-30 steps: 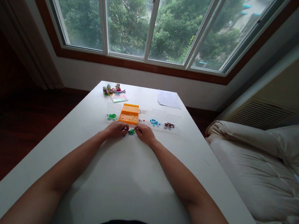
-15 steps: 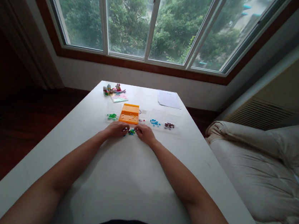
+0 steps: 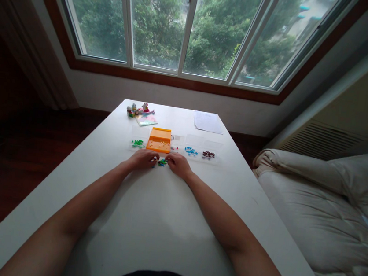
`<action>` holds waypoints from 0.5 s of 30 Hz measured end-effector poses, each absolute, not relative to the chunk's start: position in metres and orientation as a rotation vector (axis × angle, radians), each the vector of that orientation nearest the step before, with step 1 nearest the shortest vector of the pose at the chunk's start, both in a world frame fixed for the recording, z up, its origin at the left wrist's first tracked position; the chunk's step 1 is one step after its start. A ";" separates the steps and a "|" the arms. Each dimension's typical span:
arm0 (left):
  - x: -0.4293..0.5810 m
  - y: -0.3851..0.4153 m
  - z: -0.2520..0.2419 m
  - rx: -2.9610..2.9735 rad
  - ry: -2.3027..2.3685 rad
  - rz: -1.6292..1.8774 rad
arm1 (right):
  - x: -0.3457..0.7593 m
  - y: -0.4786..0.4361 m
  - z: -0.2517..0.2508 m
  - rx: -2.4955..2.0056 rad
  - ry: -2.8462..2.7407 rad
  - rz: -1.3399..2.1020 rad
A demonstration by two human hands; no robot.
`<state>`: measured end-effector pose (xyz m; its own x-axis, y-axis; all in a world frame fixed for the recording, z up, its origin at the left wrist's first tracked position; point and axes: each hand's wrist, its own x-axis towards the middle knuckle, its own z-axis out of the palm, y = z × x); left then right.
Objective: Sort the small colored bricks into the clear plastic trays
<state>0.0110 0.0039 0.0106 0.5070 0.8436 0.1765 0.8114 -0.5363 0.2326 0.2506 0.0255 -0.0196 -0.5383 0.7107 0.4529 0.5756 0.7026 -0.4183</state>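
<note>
Where the dark wooden floor (image 3: 18,159) meets the left edge of the long white table (image 3: 161,219), a wide strip of bare tabletop runs beside the person's left forearm. Near the far left corner stands a small multicoloured toy brick build (image 3: 137,108), with a pink and green printed leaflet (image 3: 146,120) just beside it. Nearer lies a little heap of green bricks (image 3: 137,143). The left hand (image 3: 143,159) rests on the table, fingers curled in narrowly, their tips at a small cluster of green and blue bricks (image 3: 161,162); whether it grips any piece is too small to tell. That cluster lies between the two hands, just in front of an orange plastic sorting tray (image 3: 159,140). The right hand (image 3: 177,164) mirrors the left, fingers drawn close with tips at the cluster, its grip equally unclear. Right of the tray lie a heap of light blue bricks (image 3: 190,150) and a heap of dark red bricks (image 3: 208,154), apart from each other. A white sheet of paper (image 3: 207,122) sits near the far edge. Beyond the table's right edge, a cream quilted bed (image 3: 322,207) lies close alongside.
</note>
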 end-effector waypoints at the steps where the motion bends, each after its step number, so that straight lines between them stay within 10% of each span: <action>1: 0.011 0.004 0.011 2.623 1.447 0.408 | 0.251 0.025 -0.020 -0.978 -2.303 0.290; 15: 0.012 0.003 0.009 2.658 1.424 0.424 | 0.250 0.026 -0.020 -0.982 -2.300 0.298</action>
